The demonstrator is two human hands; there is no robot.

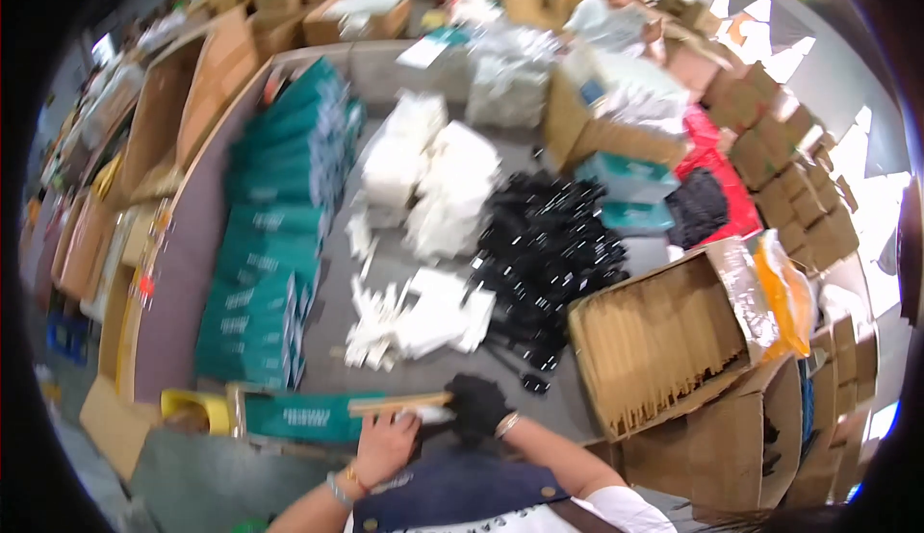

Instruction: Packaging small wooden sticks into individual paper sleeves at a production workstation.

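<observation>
My left hand [388, 444], bare with a bracelet at the wrist, is closed at the near edge of a flat brown strip [397, 404]. My right hand [478, 405] wears a black glove and is closed round the strip's right end. Something small and white [435, 415] shows between my hands, partly hidden. Just left of them lies a flat teal printed package [306, 417] on the bench's near edge. Beyond my hands are a loose pile of white pieces [419, 319] and a heap of black items in shiny clear wrapping [549, 254].
Stacked teal packages [262, 288] line the bench's left side. An open carton of brown strips [664, 345] stands at right. A yellow tape roll [197, 412] sits at near left. White bundles [423, 172] and a grey low wall [173, 292] are farther off; another person [611, 18] is at the back.
</observation>
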